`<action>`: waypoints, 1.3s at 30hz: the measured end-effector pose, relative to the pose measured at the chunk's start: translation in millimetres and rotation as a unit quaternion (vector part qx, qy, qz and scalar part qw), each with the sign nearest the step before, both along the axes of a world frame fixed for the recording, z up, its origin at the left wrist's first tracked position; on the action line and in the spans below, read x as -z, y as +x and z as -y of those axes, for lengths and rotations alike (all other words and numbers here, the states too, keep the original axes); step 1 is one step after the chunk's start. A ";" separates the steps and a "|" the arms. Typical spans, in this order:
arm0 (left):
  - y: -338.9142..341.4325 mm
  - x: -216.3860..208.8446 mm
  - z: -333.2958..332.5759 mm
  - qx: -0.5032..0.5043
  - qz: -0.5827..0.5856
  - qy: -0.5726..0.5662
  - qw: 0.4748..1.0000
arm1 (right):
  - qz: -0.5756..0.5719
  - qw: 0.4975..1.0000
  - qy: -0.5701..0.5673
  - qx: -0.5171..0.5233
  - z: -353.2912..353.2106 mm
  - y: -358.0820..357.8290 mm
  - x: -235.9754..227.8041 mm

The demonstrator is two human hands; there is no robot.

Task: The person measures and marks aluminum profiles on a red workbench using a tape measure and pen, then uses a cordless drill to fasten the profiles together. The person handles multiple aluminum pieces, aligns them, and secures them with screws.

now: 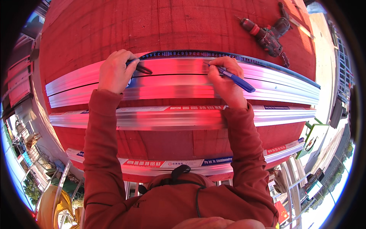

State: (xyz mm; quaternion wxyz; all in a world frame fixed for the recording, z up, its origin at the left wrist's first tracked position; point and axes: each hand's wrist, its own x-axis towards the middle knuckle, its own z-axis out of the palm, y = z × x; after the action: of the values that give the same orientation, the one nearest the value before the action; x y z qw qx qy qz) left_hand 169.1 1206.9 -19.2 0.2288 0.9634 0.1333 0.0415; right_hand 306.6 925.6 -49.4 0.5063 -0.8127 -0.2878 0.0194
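Note:
My left hand [115,71] is closed on a tape measure, whose case is mostly hidden; its black strap [144,69] loops out beside the fingers. The tape's dark blade [198,54] stretches rightward along the far edge of two shiny aluminium profiles [169,81], which lie side by side. In my right hand [228,78] is a blue marker pen [243,83], its tip pointing left and away near the far profile and just below the blade. Whether the tip touches the metal cannot be told.
A red-covered table [126,26] carries everything. A cordless drill [268,38] lies at the far right. Nearer me are another labelled aluminium profile [171,119] and, by the near edge, one more [183,165]. A green-framed board [312,140] stands off the table's right side.

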 end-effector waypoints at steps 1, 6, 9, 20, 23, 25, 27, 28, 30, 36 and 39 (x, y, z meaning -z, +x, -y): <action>-0.8 0.3 -0.8 0.002 -0.001 -0.003 1.000 | -0.053 0.998 0.017 0.019 0.5 -4.0 -0.8; -1.5 -15.2 2.7 0.022 0.009 -0.018 1.000 | -0.226 0.960 0.141 0.085 29.0 -13.4 -24.1; -18.4 -43.6 1.5 0.026 -0.039 -0.133 0.990 | -0.345 0.922 0.138 0.113 57.2 -17.5 -35.5; -47.3 -62.8 24.6 0.052 -0.172 -0.321 0.930 | -0.351 0.816 0.370 0.271 133.3 -22.1 -13.2; -58.3 -62.5 24.1 0.049 -0.205 -0.334 0.919 | -0.320 0.808 0.371 0.328 149.8 -22.3 -18.8; -64.9 -66.9 25.1 0.040 -0.220 -0.337 0.915 | -0.310 0.804 0.360 0.356 162.4 -21.3 -17.7; -70.0 -72.5 29.2 0.029 -0.226 -0.337 0.914 | -0.315 0.810 0.345 0.355 170.0 -23.7 -12.6; -70.0 -73.4 29.1 0.032 -0.232 -0.326 0.916 | -0.318 0.812 0.337 0.354 172.0 -24.5 -10.4; -71.8 -74.3 29.1 0.035 -0.247 -0.304 0.919 | -0.332 0.804 0.335 0.361 170.0 -26.4 -12.0; -70.8 -70.9 29.8 0.026 -0.220 -0.308 0.925 | -0.366 0.791 0.326 0.366 169.2 -24.9 -17.1; -68.6 -72.5 32.0 0.034 -0.213 -0.297 0.930 | -0.386 0.785 0.323 0.360 171.4 -22.1 -21.7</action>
State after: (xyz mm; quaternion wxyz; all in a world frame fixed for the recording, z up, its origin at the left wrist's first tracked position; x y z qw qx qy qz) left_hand 100.4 1174.9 53.3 0.4720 0.8417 0.1520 -0.2137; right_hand 284.5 754.1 -27.7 0.7785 -0.5704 0.2564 0.0538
